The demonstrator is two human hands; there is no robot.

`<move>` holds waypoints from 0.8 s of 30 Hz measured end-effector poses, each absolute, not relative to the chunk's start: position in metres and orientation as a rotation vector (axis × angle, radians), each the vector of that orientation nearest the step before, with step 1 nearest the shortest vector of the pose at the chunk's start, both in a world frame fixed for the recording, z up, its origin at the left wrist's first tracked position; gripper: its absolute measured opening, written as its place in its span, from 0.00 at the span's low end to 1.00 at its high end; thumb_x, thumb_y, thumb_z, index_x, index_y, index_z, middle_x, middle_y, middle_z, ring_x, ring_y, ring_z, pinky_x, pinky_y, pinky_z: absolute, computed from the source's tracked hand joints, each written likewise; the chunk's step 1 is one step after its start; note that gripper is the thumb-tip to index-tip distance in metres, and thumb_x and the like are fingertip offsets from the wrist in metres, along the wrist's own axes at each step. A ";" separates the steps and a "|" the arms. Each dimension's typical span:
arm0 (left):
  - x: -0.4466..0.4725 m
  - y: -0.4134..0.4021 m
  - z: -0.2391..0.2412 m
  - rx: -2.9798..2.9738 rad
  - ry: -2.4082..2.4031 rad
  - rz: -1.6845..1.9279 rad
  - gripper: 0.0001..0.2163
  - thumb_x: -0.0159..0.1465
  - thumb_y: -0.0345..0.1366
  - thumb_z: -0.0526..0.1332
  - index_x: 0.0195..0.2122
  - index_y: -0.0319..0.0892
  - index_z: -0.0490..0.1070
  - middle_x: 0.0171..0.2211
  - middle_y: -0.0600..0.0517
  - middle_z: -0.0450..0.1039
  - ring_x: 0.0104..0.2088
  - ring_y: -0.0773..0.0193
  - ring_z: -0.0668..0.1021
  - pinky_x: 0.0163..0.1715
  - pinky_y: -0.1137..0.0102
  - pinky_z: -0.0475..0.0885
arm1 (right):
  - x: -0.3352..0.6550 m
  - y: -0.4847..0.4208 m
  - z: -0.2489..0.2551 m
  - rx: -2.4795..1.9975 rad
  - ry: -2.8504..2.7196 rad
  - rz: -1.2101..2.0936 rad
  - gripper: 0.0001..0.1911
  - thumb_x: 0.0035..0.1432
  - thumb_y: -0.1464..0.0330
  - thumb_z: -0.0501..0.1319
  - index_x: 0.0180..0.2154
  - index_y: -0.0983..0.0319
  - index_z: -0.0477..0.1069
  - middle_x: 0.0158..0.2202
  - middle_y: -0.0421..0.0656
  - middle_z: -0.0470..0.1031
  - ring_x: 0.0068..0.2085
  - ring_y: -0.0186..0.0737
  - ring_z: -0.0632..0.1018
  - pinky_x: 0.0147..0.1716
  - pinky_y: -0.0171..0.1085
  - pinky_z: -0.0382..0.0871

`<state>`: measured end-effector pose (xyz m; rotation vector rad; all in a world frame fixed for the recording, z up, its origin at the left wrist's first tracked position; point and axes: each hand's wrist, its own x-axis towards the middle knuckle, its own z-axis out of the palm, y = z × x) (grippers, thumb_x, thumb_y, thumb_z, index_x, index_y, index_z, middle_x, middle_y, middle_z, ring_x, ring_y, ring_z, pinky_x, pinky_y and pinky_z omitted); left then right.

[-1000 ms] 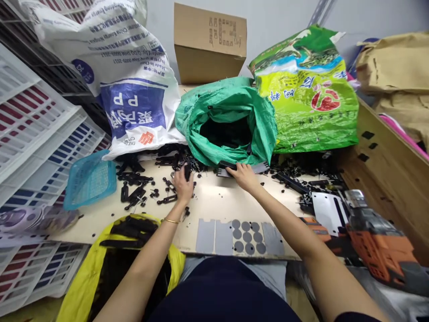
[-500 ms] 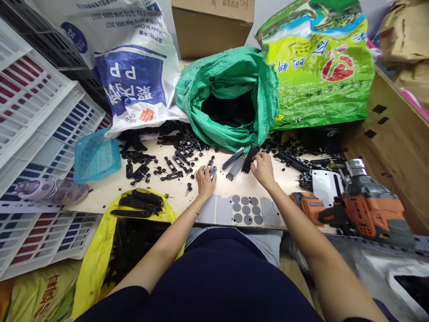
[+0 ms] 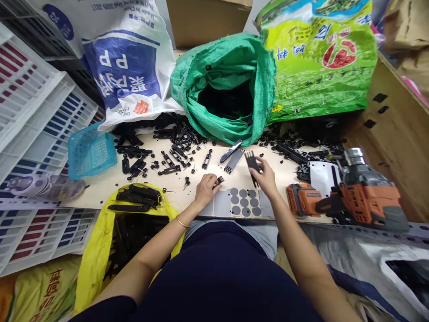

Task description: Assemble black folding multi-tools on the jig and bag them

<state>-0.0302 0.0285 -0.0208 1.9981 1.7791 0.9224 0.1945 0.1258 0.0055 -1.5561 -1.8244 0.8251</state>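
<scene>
My right hand [image 3: 267,178] is closed on a flat black pronged strip [image 3: 251,163], tilted with its prongs pointing away from me. My left hand [image 3: 206,190] has its fingers curled around a small dark toothed piece [image 3: 220,180], mostly hidden by the fingers. Between and beyond the hands lie a grey pronged strip [image 3: 233,161] and a dark, shiny long handle-like part [image 3: 231,151]. A small black link-shaped part [image 3: 207,159] rests just beyond my left hand. Nearer me is a grey sheet with dark round discs [image 3: 246,202].
Behind the parts stands an open green sack [image 3: 181,76]. Loose black parts [image 3: 174,156] are scattered on the left. A blue basket [image 3: 92,150] and a yellow bag [image 3: 90,259] are also left. An orange power tool [image 3: 368,197] lies right.
My right hand has picked up the black strip from beside the grey one and drawn it nearer me. My left hand has moved slightly nearer me, with a small dark piece showing at its fingertips.
</scene>
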 end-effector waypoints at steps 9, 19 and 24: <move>-0.008 0.020 -0.043 1.940 1.809 0.719 0.25 0.61 0.39 0.61 0.58 0.42 0.56 0.38 0.49 0.65 0.40 0.59 0.69 0.43 0.63 0.67 | 0.194 0.072 -0.030 -1.761 -2.008 0.598 0.21 0.59 0.65 0.51 0.51 0.67 0.68 0.42 0.54 0.70 0.45 0.50 0.71 0.46 0.48 0.66; -0.010 0.009 -0.047 1.851 1.837 0.769 0.19 0.64 0.36 0.57 0.56 0.46 0.63 0.38 0.50 0.68 0.42 0.59 0.70 0.46 0.63 0.63 | 0.208 0.081 0.011 -1.279 -2.267 0.730 0.16 0.53 0.73 0.54 0.43 0.59 0.71 0.40 0.47 0.72 0.45 0.47 0.70 0.49 0.49 0.64; -0.015 0.013 -0.047 1.839 1.830 0.716 0.19 0.64 0.37 0.57 0.57 0.46 0.64 0.37 0.50 0.67 0.41 0.59 0.71 0.44 0.63 0.64 | 0.219 0.082 0.007 -1.091 -2.450 0.774 0.19 0.49 0.78 0.49 0.38 0.58 0.72 0.40 0.45 0.73 0.49 0.45 0.70 0.59 0.58 0.49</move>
